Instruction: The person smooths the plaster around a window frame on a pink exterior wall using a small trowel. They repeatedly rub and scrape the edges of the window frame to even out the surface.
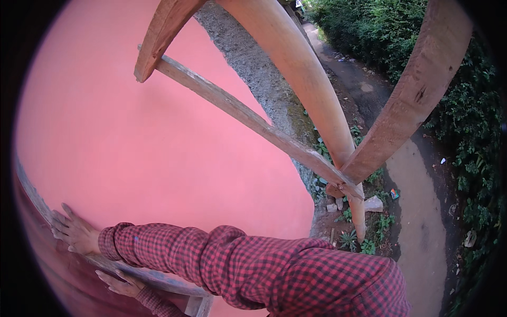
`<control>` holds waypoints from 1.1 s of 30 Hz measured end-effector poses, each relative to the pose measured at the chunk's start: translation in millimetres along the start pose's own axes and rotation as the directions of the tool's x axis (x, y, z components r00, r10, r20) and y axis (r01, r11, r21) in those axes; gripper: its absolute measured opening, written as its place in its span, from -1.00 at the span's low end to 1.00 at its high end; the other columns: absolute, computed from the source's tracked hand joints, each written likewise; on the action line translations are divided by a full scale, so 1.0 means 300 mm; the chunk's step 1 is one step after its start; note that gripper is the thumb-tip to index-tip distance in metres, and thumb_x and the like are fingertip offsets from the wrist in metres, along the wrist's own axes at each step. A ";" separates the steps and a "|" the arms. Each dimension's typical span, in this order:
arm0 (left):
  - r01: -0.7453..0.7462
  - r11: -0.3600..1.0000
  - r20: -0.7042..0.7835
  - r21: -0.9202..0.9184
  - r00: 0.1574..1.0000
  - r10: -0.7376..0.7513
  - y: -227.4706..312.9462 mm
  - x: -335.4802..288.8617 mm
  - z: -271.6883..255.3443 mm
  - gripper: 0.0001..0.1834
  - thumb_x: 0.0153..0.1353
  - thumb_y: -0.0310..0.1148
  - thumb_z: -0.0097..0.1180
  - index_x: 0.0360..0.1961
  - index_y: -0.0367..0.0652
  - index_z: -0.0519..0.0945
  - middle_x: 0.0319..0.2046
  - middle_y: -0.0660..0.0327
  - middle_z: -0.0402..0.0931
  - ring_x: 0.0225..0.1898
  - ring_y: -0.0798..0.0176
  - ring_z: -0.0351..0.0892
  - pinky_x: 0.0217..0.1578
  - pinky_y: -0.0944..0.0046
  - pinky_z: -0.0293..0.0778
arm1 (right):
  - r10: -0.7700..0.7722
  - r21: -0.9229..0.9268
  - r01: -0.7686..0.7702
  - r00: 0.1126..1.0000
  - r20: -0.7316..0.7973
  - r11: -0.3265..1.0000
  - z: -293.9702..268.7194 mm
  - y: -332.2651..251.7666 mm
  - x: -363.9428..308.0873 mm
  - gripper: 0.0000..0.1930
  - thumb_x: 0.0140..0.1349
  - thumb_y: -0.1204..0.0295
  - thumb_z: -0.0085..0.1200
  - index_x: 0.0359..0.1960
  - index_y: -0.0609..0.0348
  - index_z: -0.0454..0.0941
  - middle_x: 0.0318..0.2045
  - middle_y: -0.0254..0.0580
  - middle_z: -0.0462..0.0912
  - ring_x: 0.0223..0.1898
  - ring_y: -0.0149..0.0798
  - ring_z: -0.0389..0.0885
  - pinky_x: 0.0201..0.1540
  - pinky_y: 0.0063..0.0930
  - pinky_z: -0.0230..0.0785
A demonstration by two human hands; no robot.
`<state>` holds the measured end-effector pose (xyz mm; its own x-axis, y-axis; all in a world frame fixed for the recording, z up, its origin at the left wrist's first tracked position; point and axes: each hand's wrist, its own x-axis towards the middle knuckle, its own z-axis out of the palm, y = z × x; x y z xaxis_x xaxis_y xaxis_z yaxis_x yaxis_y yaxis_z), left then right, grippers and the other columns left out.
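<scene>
My right arm, in a red and black checked sleeve, reaches across to the left. Its hand (75, 231) is open, fingers spread, against the lower edge of a pink wall (211, 148) and a weathered wooden frame (153, 279). Just below, my left hand (122, 285) is also open, its fingers stretched over a dark red surface (63, 269) beside the frame. Neither hand holds anything that I can see. The left forearm shows only in part at the lower edge.
A round wooden pole (301, 68), a rough plank (412, 100) and a thin batten (237, 113) meet right of the wall. Far below runs a wet path (422, 211) beside a green hedge (380, 31). Stones (374, 204) and plants lie near the pole's foot.
</scene>
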<state>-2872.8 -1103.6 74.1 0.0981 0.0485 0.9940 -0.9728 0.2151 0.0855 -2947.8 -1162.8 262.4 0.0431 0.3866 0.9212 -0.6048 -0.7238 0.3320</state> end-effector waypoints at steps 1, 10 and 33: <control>-0.008 1.000 0.006 -0.013 1.000 0.008 -0.004 0.013 -0.004 -0.21 0.41 0.26 -0.37 0.48 -0.02 0.11 0.45 0.06 0.13 0.46 -0.05 0.09 0.35 -0.36 -0.13 | -0.031 -0.048 0.030 0.999 -0.020 0.998 -0.008 0.006 -0.009 -0.30 0.18 0.00 0.05 0.34 0.03 0.33 0.44 -0.06 0.16 0.54 0.06 -0.21 0.44 0.42 -0.67; -0.112 0.993 0.072 0.032 0.991 0.110 -0.082 0.060 0.041 -0.28 0.45 0.18 -0.41 0.49 0.02 0.12 0.46 0.11 0.12 0.48 0.01 0.05 0.36 -0.35 -0.15 | -0.041 0.072 0.037 0.998 0.057 0.997 -0.082 0.039 -0.045 -0.35 0.17 0.02 0.05 0.29 0.01 0.40 0.42 -0.13 0.23 0.52 0.04 -0.14 0.45 0.40 -0.61; -0.160 0.975 0.193 0.153 0.973 0.130 0.053 -0.005 0.005 -0.32 0.42 -0.16 -0.33 0.46 -0.33 0.04 0.49 -0.07 -0.06 0.53 -0.10 -0.19 0.44 -0.23 -0.41 | 0.049 -0.341 -0.079 0.994 -0.097 0.937 0.125 0.127 0.481 -0.36 0.38 0.08 -0.13 0.41 0.15 0.16 0.44 0.00 0.12 0.49 0.12 -0.07 0.38 0.48 -0.35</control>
<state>-2888.9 -1101.7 74.0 -0.0712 -0.1131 0.9910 -0.9965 0.0523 -0.0656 -2934.8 -1155.9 415.4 -0.0639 0.4044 0.9123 -0.8412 -0.5137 0.1688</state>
